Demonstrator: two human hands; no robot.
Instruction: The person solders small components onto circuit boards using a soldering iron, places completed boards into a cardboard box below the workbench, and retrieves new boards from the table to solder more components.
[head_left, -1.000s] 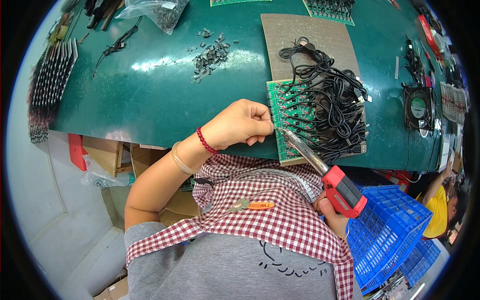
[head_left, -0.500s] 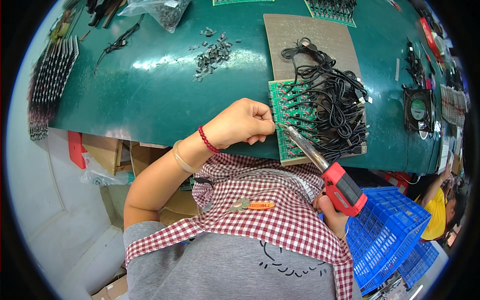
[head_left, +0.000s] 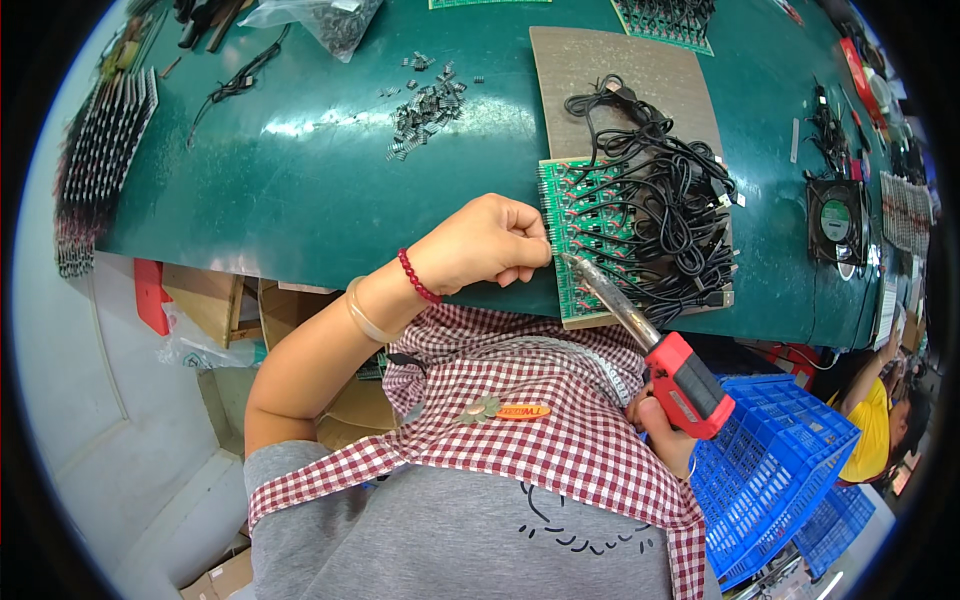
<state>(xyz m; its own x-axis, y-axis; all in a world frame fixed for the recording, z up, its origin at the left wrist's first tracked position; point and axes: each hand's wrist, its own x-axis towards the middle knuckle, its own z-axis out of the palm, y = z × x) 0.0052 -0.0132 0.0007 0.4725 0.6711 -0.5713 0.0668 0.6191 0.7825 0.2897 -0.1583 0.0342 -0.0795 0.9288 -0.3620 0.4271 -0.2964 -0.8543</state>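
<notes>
A green circuit board panel [head_left: 581,205] lies on a brown board, with black cables bundled over its right part and pins along its left edge. My left hand [head_left: 497,240] is closed in a pinch at that edge; whatever the fingertips hold is hidden. From the lower right, my right hand [head_left: 665,432] grips a red and black soldering iron [head_left: 682,380]. Its metal tip points up and left at the panel's left part, close to my left fingertips. Whether the tip touches the panel I cannot tell. Black USB cables [head_left: 665,215] coil just beyond the iron.
Small black pin connectors [head_left: 425,118] are heaped on the green table [head_left: 300,190]. A plastic bag of parts [head_left: 335,25] sits at the far left, stacked panels [head_left: 105,165] at the left edge. A fan [head_left: 837,222] stands at right, above blue crates [head_left: 775,470]. Someone in yellow [head_left: 868,430] is beyond.
The soldering iron's tip has shifted very slightly right and toward me. My left hand stays nearly in place at the panel's edge.
</notes>
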